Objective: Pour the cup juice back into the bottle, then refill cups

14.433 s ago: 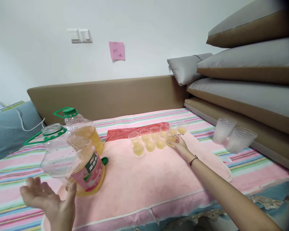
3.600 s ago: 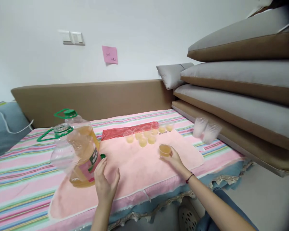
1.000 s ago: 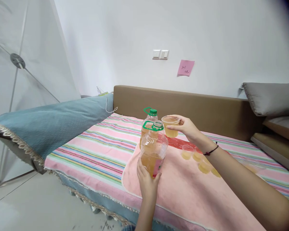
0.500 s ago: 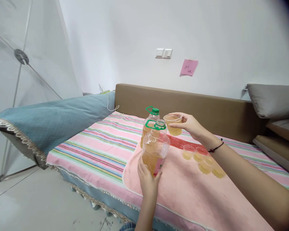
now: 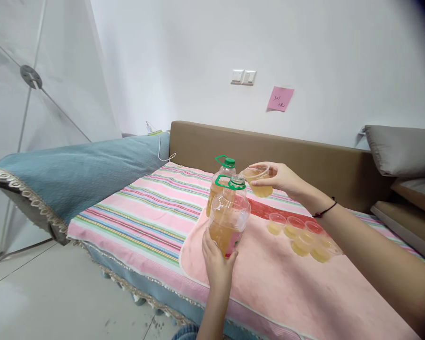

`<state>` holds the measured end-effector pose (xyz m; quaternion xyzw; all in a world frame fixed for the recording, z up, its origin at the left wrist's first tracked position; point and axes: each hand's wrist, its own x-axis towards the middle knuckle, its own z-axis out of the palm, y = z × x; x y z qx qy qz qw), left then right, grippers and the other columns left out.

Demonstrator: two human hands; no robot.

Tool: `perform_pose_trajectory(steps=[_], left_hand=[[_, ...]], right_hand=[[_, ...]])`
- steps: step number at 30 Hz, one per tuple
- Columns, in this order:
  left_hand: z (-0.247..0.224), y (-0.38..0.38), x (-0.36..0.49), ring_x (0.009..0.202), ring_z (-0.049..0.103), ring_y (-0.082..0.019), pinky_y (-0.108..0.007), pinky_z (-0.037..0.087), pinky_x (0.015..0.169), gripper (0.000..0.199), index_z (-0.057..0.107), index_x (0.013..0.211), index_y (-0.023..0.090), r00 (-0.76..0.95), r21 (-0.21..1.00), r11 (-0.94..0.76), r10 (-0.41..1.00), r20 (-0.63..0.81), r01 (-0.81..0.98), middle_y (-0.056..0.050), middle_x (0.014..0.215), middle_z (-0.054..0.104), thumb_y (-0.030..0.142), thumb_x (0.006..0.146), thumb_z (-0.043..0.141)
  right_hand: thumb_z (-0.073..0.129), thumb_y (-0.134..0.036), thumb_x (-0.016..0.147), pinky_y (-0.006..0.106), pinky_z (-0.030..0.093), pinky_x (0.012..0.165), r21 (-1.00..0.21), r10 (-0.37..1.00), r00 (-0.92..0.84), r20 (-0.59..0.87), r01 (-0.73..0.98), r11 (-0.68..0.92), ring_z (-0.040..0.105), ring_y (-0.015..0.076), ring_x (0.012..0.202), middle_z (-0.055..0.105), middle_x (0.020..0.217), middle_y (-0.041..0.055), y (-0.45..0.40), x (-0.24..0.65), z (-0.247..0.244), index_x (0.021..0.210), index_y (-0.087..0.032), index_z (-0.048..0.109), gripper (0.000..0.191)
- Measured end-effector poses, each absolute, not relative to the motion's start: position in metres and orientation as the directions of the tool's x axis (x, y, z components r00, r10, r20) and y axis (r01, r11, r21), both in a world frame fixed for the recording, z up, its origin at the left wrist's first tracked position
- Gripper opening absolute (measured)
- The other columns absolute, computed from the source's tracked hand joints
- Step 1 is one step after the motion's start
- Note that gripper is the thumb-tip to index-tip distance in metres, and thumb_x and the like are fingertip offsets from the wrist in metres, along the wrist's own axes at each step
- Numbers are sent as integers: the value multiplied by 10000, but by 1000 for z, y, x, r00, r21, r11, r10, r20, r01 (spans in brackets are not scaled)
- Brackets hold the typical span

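Note:
My left hand (image 5: 217,262) is wrapped round the lower part of an uncapped clear plastic bottle (image 5: 230,212), partly filled with amber liquid and fitted with a green handle ring. Raised by that bottle's mouth, a clear plastic cup (image 5: 260,188) of yellowish liquid is tilted toward it, with my right hand (image 5: 278,178) closed on its side. Just behind stands a second bottle (image 5: 215,191) with a green cap, partly hidden by the first. Several clear cups (image 5: 301,241) holding yellowish liquid stand together on the pink cloth, below my right forearm.
A pink cloth (image 5: 269,293) lies over a striped sheet (image 5: 145,212) on the bed. Behind runs a brown headboard (image 5: 269,146). Grey cushions (image 5: 403,148) are stacked at the right, and a blue-covered armrest (image 5: 88,174) lies at the left.
The cup in my right hand has tipped toward the bottle's mouth, its rim now at the opening. My left hand keeps its hold on the bottle.

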<state>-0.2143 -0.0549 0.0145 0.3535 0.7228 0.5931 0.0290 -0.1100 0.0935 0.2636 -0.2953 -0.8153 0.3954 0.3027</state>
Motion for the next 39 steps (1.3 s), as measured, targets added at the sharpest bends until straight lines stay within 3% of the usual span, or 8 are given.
perform_pose_trajectory(steps=[7, 17, 27, 39], left_hand=[[15, -56, -214, 1409, 337, -339, -495, 314, 1158, 945, 213, 1462, 142, -748, 878, 44, 545, 378, 476, -203, 1473, 375, 234, 690, 750], [14, -55, -215, 1419, 326, -348, -522, 310, 1158, 956, 210, 1466, 150, -751, 881, 40, 541, 378, 472, -205, 1475, 373, 249, 677, 741], [14, -55, -214, 1421, 321, -352, -517, 301, 1167, 951, 218, 1460, 153, -757, 881, 52, 537, 372, 470, -199, 1482, 364, 203, 666, 740], [14, -56, -215, 1420, 321, -340, -501, 311, 1162, 959, 205, 1466, 132, -746, 876, 48, 548, 379, 480, -209, 1476, 371, 202, 677, 747]], right_hand=[[888, -368, 562, 452, 550, 875, -802, 706, -656, 266, 256, 540, 669, 313, 1059, 742, 1103, 93, 98, -110, 267, 1072, -241, 706, 556], [890, -362, 547, 481, 551, 844, -776, 675, -695, 248, 274, 568, 686, 324, 977, 762, 1026, 82, 96, -112, 279, 985, -262, 744, 473], [888, -378, 539, 419, 566, 756, -692, 637, -727, 256, 323, 646, 696, 275, 842, 770, 924, 43, 99, -113, 290, 947, -279, 767, 437], [865, -446, 570, 364, 569, 709, -610, 554, -814, 177, 351, 710, 719, 258, 837, 781, 924, 26, 112, -115, 300, 1045, -280, 749, 516]])
